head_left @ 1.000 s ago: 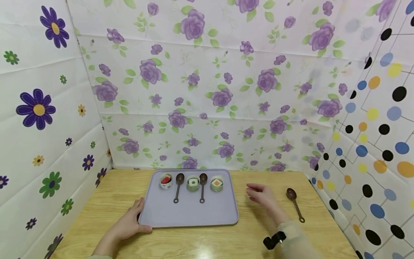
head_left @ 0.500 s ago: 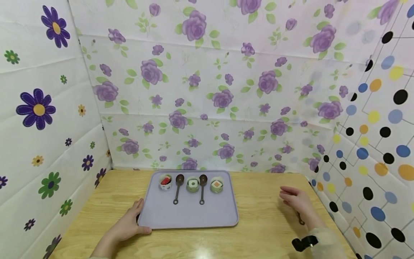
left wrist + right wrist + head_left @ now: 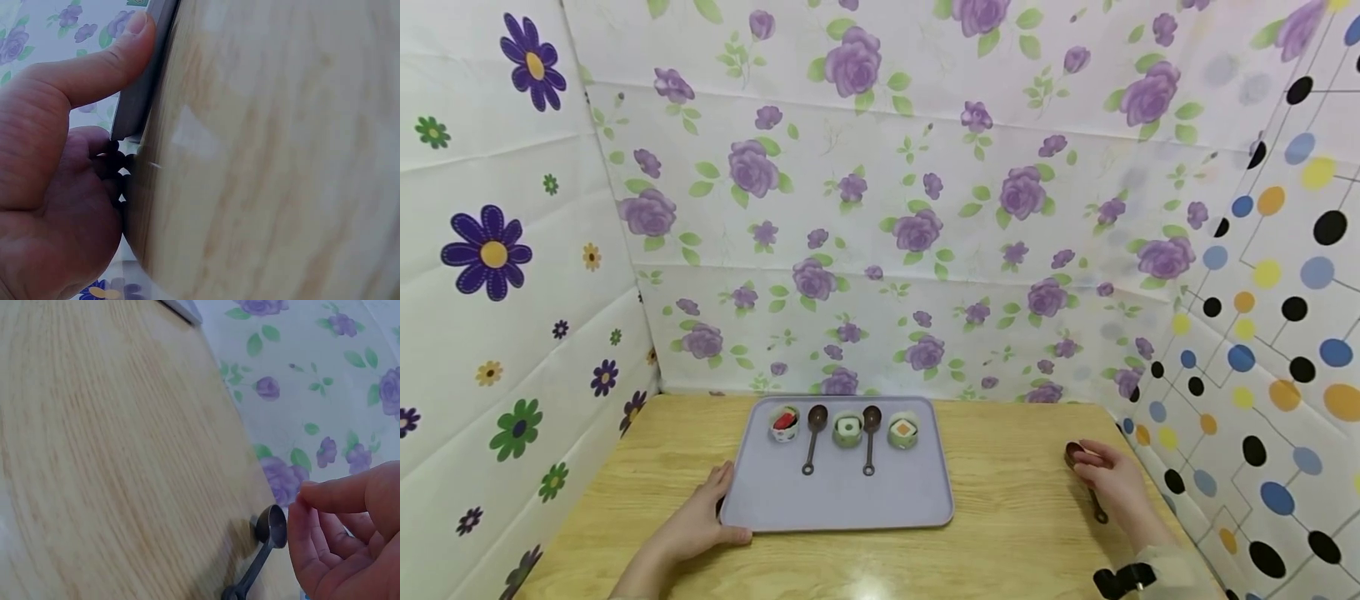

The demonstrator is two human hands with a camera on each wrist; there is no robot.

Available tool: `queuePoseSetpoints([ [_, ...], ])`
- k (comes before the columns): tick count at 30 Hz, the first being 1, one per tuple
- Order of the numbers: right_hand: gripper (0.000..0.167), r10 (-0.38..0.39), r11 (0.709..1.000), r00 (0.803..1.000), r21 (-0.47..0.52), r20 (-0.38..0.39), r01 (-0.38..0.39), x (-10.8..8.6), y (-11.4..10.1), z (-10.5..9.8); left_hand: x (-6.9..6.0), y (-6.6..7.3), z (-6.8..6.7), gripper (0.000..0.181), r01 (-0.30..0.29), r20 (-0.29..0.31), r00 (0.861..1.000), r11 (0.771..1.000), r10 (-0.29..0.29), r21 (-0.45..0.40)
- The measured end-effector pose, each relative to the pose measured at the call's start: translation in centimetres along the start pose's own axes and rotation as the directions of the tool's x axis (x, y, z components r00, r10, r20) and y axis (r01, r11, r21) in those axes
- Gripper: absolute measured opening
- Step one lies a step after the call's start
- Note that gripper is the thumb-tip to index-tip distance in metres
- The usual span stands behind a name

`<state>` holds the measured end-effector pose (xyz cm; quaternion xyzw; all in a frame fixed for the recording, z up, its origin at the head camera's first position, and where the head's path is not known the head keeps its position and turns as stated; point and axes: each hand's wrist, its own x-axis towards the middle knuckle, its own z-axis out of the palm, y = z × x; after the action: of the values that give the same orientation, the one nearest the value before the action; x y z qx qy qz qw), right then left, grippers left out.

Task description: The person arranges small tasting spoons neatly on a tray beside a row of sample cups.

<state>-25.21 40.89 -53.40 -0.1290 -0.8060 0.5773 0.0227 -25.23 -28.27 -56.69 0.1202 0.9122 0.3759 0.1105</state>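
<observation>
My left hand [image 3: 696, 517] holds the front left corner of a pale lilac tray [image 3: 838, 504], fingers along its left side and thumb at the front edge. In the left wrist view that thumb [image 3: 119, 59] lies against the tray's rim. On the tray are a small cup with red pieces [image 3: 785, 422], two green cups [image 3: 847, 428] with white pieces, and two brown measuring spoons [image 3: 809, 442]. My right hand [image 3: 1112, 483] is over a third measuring spoon [image 3: 270, 528] on the table. Its fingers are loosely bent beside the bowl, and nothing shows between them.
The wooden table [image 3: 1000, 500] has a floral sheet [image 3: 880, 208] behind it. A daisy-print sheet [image 3: 550, 350] stands at the left and a dotted one [image 3: 1262, 333] at the right, close to my right hand.
My right hand has moved right, away from beside the tray, to the loose measuring spoon, and lies over part of it. The left hand and the tray have stayed in place.
</observation>
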Motion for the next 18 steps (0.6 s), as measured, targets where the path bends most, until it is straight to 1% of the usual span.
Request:
queuePoseSetpoints([
  [6,0.062,0.013,1.0,1.0,0.02,-0.017,-0.013,-0.1,0.5,-0.8,0.0,0.1,0.1,0.133,0.0,0.001,1.0,1.0,0.0,-0.002],
  [9,0.061,0.026,1.0,0.999,0.003,-0.021,-0.026,0.1,1.0,-1.4,-0.1,0.1,0.2,0.133,-0.005,-0.001,1.0,1.0,0.005,-0.001],
  [14,0.063,0.088,0.995,0.996,-0.039,-0.028,-0.089,0.3,1.6,-2.3,-0.2,0.2,0.0,0.134,-0.008,-0.007,1.0,1.0,0.008,0.002],
  [18,0.062,0.094,0.992,0.995,-0.078,-0.028,-0.096,0.2,2.2,-2.7,-0.3,0.1,0.0,0.134,-0.011,-0.011,1.0,1.0,0.011,0.004],
])
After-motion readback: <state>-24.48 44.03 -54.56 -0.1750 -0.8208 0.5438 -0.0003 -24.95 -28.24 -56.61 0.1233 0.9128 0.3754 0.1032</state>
